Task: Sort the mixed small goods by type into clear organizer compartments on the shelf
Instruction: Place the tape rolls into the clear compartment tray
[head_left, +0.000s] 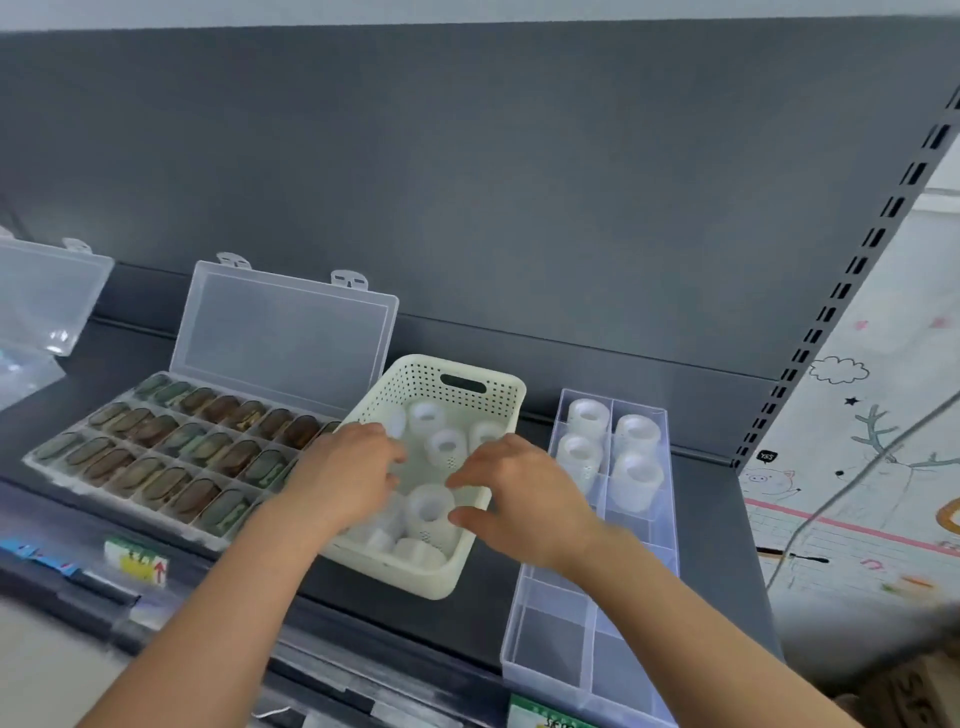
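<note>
A cream perforated basket (470, 382) stands on the dark shelf and holds several white tape rolls (447, 446). My left hand (345, 475) reaches into its left side, fingers spread over the rolls. Over the basket's right rim hovers my right hand (511, 493), thumb and fingers curved around a roll (428, 506) without clearly closing on it. To the right lies a clear divided organizer (571, 634); its far compartments hold several tape rolls (636, 475), while the near ones stand bare.
At the left, an open clear case (166, 462) with its lid (285, 332) raised holds rows of green and brown oval items. Another clear box (44, 293) stands at the far left. Price tags (137, 561) line the shelf front; a slotted upright (852, 275) bounds the right.
</note>
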